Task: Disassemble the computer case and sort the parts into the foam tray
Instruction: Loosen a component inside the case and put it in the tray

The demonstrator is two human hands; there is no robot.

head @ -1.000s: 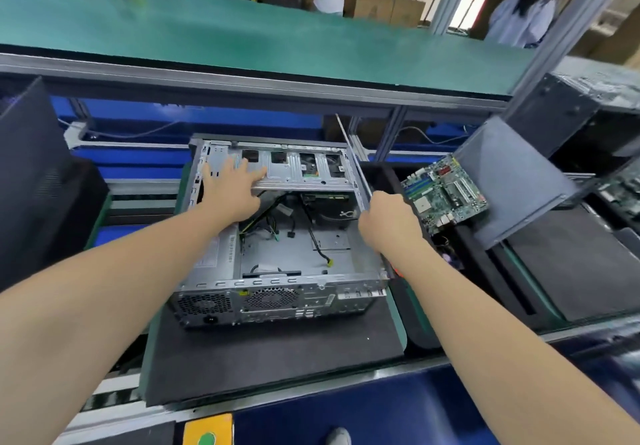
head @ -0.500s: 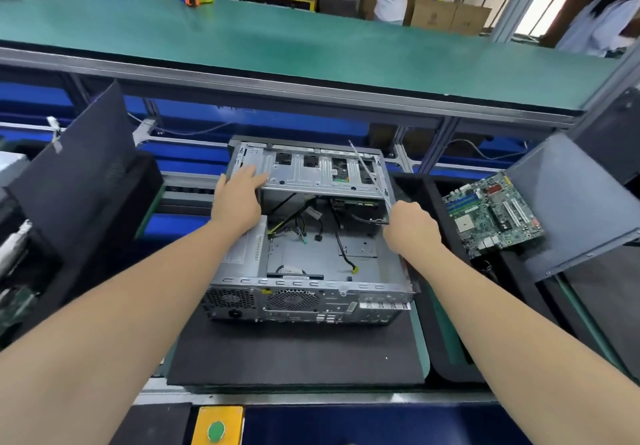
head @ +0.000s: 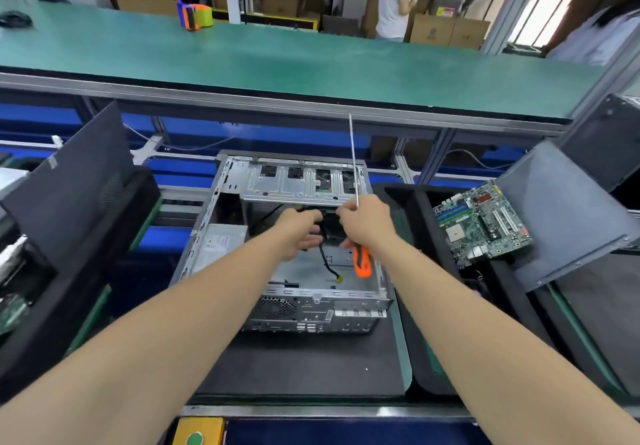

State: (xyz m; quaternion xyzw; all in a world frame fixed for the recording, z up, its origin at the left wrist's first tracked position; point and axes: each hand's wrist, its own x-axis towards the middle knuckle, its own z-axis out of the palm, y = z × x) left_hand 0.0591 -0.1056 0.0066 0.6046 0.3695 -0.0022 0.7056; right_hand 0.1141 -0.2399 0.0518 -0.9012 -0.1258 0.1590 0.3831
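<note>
The open metal computer case (head: pixel 311 309) lies on a black mat (head: pixel 294 368) in front of me. Both of my hands reach inside it, just under the silver drive cage (head: pixel 294 181). My left hand (head: pixel 298 233) has its fingers curled round a black cable (head: pixel 327 261) there. My right hand (head: pixel 367 222) grips a screwdriver (head: pixel 362 261): its orange handle hangs below the fist and its thin shaft points straight up. A green motherboard (head: pixel 481 226) lies in the black foam tray (head: pixel 420 358) to the right.
A grey side panel (head: pixel 561 216) leans behind the motherboard. A black panel (head: pixel 76 188) stands at the left. The power supply (head: pixel 218 243) sits in the case's left corner. A green shelf (head: pixel 277 60) overhangs the far side; a person (head: pixel 393 1) stands beyond it.
My left hand left the top of the drive cage and went under it to the cable. My right hand came off the case's right wall to the middle, and the screwdriver shaft now stands upright.
</note>
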